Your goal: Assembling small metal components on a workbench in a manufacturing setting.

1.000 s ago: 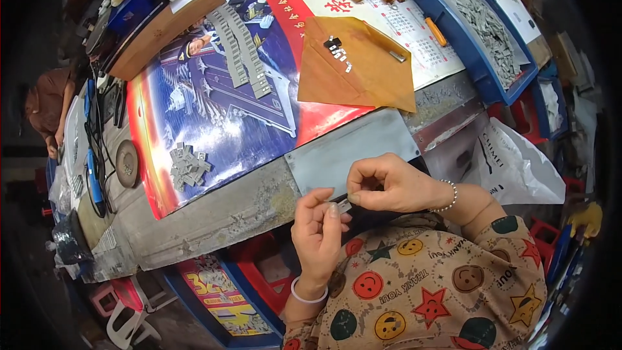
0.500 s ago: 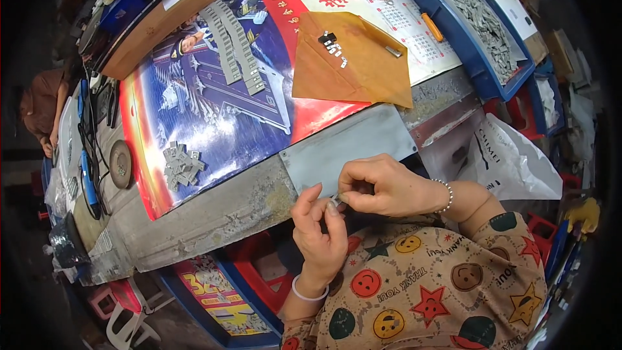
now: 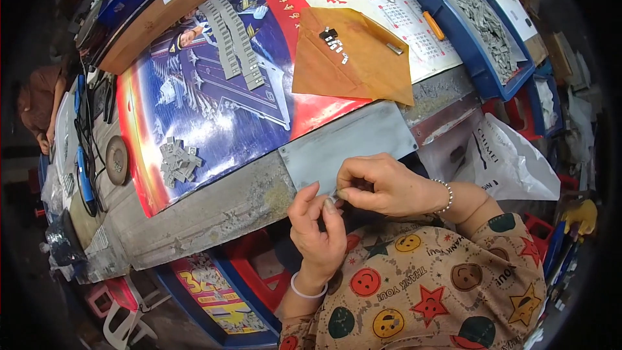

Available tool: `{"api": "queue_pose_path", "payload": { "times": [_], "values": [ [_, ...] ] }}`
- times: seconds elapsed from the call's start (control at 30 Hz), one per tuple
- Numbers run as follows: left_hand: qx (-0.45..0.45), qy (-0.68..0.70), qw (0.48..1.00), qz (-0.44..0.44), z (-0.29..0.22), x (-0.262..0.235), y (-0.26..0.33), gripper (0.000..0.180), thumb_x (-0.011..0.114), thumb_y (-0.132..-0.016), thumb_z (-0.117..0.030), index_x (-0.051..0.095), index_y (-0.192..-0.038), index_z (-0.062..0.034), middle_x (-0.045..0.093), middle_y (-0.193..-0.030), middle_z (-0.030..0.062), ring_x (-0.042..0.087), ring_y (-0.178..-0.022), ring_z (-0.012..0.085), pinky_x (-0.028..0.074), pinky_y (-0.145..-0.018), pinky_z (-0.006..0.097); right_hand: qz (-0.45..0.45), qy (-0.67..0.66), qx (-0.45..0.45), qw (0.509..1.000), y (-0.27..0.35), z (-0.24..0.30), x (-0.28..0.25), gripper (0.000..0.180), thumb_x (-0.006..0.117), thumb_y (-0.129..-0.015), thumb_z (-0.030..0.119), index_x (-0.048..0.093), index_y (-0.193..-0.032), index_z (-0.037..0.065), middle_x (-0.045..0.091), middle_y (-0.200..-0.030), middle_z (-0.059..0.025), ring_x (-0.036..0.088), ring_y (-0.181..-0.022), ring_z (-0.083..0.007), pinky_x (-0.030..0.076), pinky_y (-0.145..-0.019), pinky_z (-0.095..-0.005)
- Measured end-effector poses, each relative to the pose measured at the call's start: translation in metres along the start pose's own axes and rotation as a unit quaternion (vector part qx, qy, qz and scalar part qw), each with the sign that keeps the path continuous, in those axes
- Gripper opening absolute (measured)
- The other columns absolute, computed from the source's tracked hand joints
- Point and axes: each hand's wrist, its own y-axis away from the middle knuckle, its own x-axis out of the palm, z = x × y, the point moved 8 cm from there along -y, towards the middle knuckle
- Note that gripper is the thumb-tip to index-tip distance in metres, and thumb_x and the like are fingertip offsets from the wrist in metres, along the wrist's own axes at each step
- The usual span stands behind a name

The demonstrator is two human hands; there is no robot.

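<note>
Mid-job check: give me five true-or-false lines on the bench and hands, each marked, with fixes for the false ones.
1. The left hand and right hand meet at a small grey piece, mostly hidden. True.
2. The beaded bracelet is on the left wrist. False: the beaded bracelet is on the right wrist.
3. Two grey strips lie side by side on the poster. True.
4. The amber sheet is bare. False: small black and white pieces lie on the amber sheet.
5. The orange tool lies inside the blue tray. False: the orange tool lies outside, beside the blue tray.
</note>
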Motion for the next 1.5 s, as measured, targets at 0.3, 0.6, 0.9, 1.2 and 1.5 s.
{"api": "queue_pose_path", "payload": {
  "times": [0.3,0.6,0.9,1.2,1.5],
  "values": [
    [0.025,-0.037,0.999,-0.021,-0.001,-0.002,0.005,0.037,0.05,-0.091,0.003,0.035,-0.125,0.002,0.063,-0.086,0.0111,0.059,-0.071,0.0106,0.049,-0.065,0.021,-0.005,0.035,-0.05,0.998,0.0,0.006,0.003,0.011,0.059,-0.083,0.007,0.052,-0.087,-0.001,0.057,-0.076,-0.0102,0.057,-0.063,-0.0193,0.044,-0.056,-0.0292],
    [0.065,-0.001,0.996,-0.061,-0.002,-0.005,0.014,0.036,0.049,-0.09,0.006,0.03,-0.12,0.0001,0.06,-0.087,0.0132,0.058,-0.072,0.0134,0.049,-0.068,0.022,-0.004,-0.147,0.036,0.989,0.003,-0.007,0.011,0.016,0.064,-0.087,0.006,0.051,-0.093,0.001,0.056,-0.081,-0.0019,0.053,-0.072,-0.0072,0.046,-0.063,-0.0219],
    [0.095,-0.002,0.995,-0.024,-0.007,-0.006,0.016,0.037,0.049,-0.088,0.009,0.031,-0.119,0.0011,0.06,-0.09,0.0153,0.06,-0.074,0.0137,0.049,-0.067,0.022,0.068,-0.285,0.089,0.952,0.002,-0.021,0.025,0.014,0.059,-0.091,0.009,0.053,-0.097,-0.002,0.058,-0.082,-0.0018,0.056,-0.077,-0.0079,0.048,-0.067,-0.0224],
    [-0.099,0.186,0.977,-0.013,0.008,-0.003,0.007,0.03,0.045,-0.092,0.002,0.035,-0.12,0.0014,0.061,-0.086,0.0109,0.06,-0.074,0.0121,0.05,-0.062,0.021,0.075,-0.293,0.117,0.946,0.003,-0.032,0.024,0.014,0.059,-0.092,0.012,0.054,-0.094,-0.001,0.061,-0.085,-0.0034,0.055,-0.071,-0.0062,0.046,-0.059,-0.0203],
    [-0.157,0.247,0.956,-0.014,0.013,-0.001,0.008,0.031,0.046,-0.092,0.001,0.035,-0.121,0.0009,0.06,-0.081,0.0081,0.059,-0.073,0.0096,0.049,-0.061,0.02,0.094,-0.43,0.169,0.882,0.009,-0.033,0.03,0.02,0.056,-0.093,0.014,0.057,-0.103,-0.004,0.06,-0.088,-0.0048,0.055,-0.071,-0.0068,0.046,-0.059,-0.0197]
  ]
}}
